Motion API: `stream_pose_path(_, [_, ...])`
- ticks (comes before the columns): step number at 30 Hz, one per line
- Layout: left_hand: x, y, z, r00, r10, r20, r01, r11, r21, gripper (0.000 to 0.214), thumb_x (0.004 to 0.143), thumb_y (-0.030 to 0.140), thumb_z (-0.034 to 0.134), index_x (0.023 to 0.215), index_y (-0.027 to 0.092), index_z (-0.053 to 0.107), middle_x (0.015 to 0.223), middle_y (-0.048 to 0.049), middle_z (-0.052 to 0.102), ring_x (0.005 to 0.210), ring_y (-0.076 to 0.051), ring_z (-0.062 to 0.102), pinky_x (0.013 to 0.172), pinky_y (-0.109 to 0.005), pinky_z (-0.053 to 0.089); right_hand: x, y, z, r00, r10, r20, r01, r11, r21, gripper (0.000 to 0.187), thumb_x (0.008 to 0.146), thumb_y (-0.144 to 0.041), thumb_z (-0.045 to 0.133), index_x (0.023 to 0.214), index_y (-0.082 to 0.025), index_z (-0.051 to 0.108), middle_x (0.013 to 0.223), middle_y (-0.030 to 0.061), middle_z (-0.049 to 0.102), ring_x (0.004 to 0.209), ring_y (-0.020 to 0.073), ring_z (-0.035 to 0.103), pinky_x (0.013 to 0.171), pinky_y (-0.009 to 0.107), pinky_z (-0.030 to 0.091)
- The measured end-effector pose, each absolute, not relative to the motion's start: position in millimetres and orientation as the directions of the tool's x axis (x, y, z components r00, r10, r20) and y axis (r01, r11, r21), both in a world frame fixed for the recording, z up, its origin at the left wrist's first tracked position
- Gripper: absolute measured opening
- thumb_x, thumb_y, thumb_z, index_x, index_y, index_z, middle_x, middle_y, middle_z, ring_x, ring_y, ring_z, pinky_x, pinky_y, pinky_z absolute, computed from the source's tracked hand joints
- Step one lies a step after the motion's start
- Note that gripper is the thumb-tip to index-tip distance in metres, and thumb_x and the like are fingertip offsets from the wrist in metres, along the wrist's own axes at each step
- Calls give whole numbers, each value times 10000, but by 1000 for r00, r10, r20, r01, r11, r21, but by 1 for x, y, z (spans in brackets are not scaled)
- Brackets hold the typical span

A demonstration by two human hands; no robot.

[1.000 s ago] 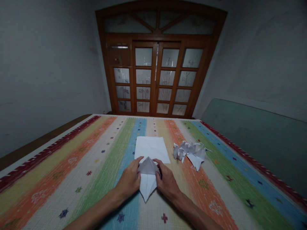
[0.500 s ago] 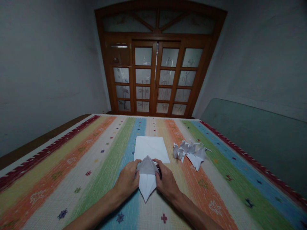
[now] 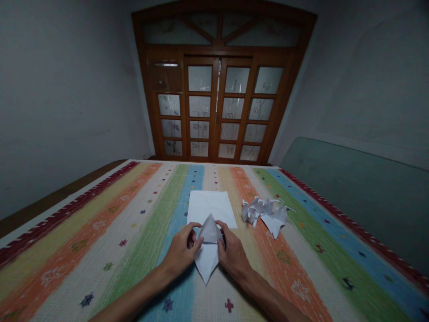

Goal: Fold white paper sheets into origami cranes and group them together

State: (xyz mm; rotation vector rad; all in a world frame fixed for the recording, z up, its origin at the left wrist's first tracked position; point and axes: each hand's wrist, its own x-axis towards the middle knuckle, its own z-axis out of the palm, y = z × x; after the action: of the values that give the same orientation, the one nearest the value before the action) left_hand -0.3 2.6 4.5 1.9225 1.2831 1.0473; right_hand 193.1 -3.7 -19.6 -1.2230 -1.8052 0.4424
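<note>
Nearest, the left grip (image 3: 181, 252) and right grip (image 3: 233, 257), both bare hands, are closed in a pinch on either side of a folded white paper (image 3: 208, 259). It sits near the middle of a striped woven cloth (image 3: 110, 268), its long lower point aimed at the person and its upper flap raised into a peak between the hands. Just beyond lies a flat white paper sheet (image 3: 209, 205), its near edge partly behind the fold. To the right, well clear of the hands, sits a cluster of folded paper figures (image 3: 264, 214). Past the cloth's far edge stand glazed wooden doors (image 3: 217, 107), with a green panel (image 3: 351, 192) to the right.
</note>
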Motion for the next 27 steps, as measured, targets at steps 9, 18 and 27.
stream_pose_path(9, [-2,12,1,236,964,125,90,-150,985,399,764,315,651,1136,172,625,943,-19,578,584,-116,576,597,-268,472,197,-1,-14,-75,920,384,542,361,-759,497,813,-130,455,1304,-160,527,916,70,702,792,226,669,731,294,502])
stream_pose_path(18, [-1,15,-5,215,966,142,102,-167,981,373,731,287,691,1086,179,662,825,0,602,641,-137,557,633,-258,429,198,3,-14,-50,945,322,403,314,-860,465,795,-192,505,1256,-175,566,785,7,663,681,192,618,644,259,451])
stream_pose_path(27, [-5,17,-6,123,976,180,177,-200,964,321,735,337,692,1013,177,679,758,12,567,686,-170,548,657,-267,406,198,1,-12,-149,949,277,92,292,-952,436,888,-404,589,1262,-183,543,861,37,681,737,187,618,663,270,469])
